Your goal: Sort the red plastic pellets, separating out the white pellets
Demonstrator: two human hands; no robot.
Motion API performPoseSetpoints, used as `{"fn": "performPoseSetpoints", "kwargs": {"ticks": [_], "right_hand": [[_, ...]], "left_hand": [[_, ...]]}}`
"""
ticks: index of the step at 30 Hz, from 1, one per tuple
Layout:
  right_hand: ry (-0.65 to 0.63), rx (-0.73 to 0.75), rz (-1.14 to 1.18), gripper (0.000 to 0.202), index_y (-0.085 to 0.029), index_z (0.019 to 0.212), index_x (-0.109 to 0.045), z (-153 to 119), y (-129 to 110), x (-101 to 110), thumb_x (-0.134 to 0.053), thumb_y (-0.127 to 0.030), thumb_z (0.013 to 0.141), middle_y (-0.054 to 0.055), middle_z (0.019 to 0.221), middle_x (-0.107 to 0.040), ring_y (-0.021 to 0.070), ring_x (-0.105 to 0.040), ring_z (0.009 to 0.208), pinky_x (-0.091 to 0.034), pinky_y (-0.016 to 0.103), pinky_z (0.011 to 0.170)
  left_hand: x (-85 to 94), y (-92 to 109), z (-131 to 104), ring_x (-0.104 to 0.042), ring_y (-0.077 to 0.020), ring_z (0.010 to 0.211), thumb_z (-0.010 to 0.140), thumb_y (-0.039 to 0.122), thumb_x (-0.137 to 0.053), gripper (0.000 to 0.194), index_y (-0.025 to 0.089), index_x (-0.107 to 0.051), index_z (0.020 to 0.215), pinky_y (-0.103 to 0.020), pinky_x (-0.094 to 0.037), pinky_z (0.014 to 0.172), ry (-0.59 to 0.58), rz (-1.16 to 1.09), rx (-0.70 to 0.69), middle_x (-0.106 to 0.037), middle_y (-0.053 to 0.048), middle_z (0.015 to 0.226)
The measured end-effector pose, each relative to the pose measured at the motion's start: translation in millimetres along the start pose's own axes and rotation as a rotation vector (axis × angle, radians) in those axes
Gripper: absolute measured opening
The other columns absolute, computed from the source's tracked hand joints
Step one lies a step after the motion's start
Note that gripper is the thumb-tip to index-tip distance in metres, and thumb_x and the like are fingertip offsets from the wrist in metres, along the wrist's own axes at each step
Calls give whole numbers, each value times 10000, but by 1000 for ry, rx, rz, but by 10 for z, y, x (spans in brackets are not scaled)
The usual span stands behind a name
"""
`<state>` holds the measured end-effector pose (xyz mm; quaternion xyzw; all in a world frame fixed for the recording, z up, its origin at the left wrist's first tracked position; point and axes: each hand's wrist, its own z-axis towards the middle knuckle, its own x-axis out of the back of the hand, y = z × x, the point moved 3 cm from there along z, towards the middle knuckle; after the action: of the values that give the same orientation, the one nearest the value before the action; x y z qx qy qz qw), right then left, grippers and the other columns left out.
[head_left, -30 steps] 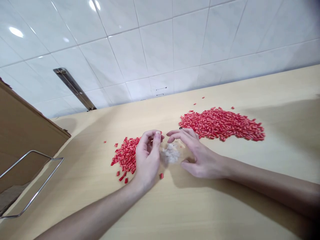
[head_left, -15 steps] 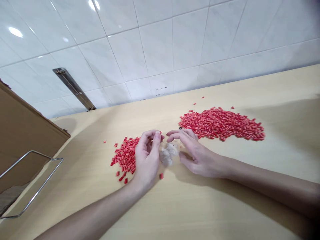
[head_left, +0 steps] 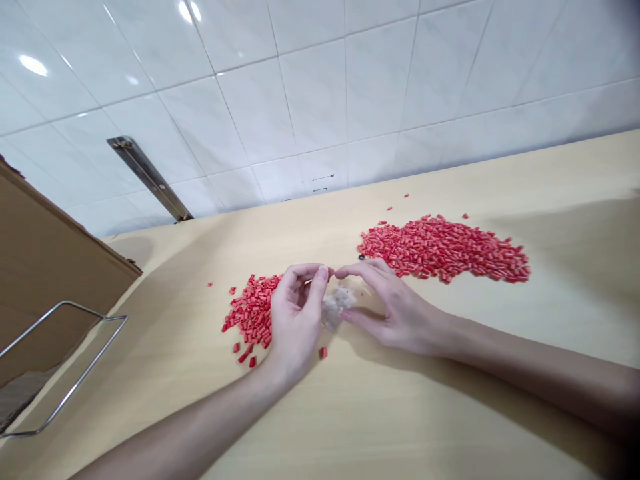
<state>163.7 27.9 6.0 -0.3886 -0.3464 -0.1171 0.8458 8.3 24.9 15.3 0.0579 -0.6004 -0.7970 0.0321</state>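
Observation:
Between thumb and forefinger, my left hand (head_left: 299,310) pinches a small red tube piece (head_left: 331,271), mostly hidden by the fingertips. My right hand (head_left: 400,307) has its thumb and forefinger spread apart, the forefinger tip at or very near that piece; whether it touches, I cannot tell. Below the fingertips lies a greyish-white fluffy clump (head_left: 336,308), with the right thumb over its edge. Beside my left hand is a smaller pile of red tube pieces (head_left: 253,310), partly covered by it. A single red piece (head_left: 323,353) lies near my left wrist.
A larger pile of red pieces (head_left: 445,248) spreads beyond my right hand, with a small black ring (head_left: 361,257) at its edge. A cardboard box (head_left: 55,260) and a bent metal wire frame (head_left: 83,380) stand at left. The tiled wall (head_left: 320,100) bounds the table behind.
My right forefinger and thumb have moved left, the forefinger up to the piece in my left hand and the thumb over the clump. My left hand has shifted slightly right.

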Motion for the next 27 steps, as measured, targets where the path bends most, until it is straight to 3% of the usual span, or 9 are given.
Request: {"fn": "performPoseSetpoints", "kwargs": {"ticks": [4,9,12,19,27], "right_hand": [[-31,28,4,343,-235,1204,-549,3,-20,-7,-621,-176,874,76,1034,-683,268,-526,1078,-471,479,924],[42,65,-6,227,-199,1029,-635,3,-15,5,-562,-61,865,70,915,-689,224,-614,939,-520,399,822],[83,97,53,191,-203,960,-660,7,-31,24,-568,-68,860,57,880,-699,198,-644,853,-533,347,753],[170,-41,207,53,-204,839,-683,36,3,67,-659,-161,818,26,784,-712,156,-647,682,-524,288,647],[171,-112,340,64,-210,833,-719,36,38,86,-661,-187,821,31,805,-726,184,-673,738,-550,331,705]], "left_hand": [[5,-14,-5,-652,-141,857,799,244,-719,113,168,-661,861,-261,-513,790,17,-8,-5,-687,-30,869],[24,-36,-4,-635,-160,994,852,270,-661,185,207,-713,1018,-292,-497,888,-15,39,41,-705,-58,1075],[32,-43,-5,-630,-172,996,856,282,-654,187,202,-717,1013,-311,-489,900,-17,48,51,-704,-66,1067],[11,-32,8,-625,-155,893,786,198,-712,119,174,-659,889,-277,-500,810,-22,-19,3,-669,-45,922],[6,-49,13,-642,-162,873,769,180,-725,97,169,-706,863,-290,-513,801,-43,-35,12,-705,-52,904]]}}
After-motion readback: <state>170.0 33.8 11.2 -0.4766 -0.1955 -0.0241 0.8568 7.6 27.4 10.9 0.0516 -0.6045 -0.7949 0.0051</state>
